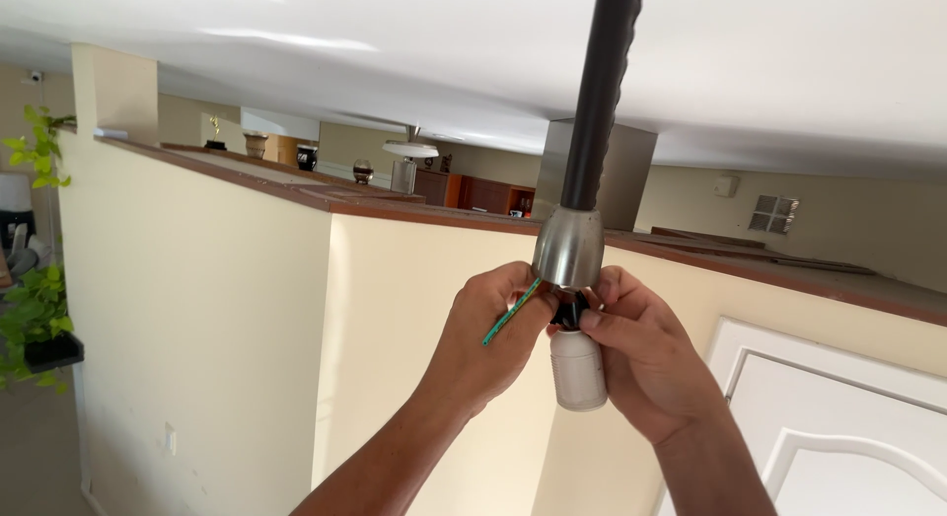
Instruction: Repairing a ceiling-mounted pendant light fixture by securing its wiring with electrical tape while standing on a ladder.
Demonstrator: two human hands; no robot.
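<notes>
While you look up along the rod (599, 102), which drops from the ceiling (473, 42) with its long axis near vertical, both your hands meet just under the metal collar (569, 247) at its lower end. Your left hand (490, 335) is curled at the collar's left, fingers (520, 284) narrow and pinched by a green wire (510, 313) that slants down and left from the collar. Your right hand (641, 353) sits at the collar's right, fingers closed around the black neck between collar and white socket (578, 370), which hangs straight below in line with the rod. Both hands touch the joint; neither is clearly nearer. Behind the collar stands a cream wall (247, 309).
</notes>
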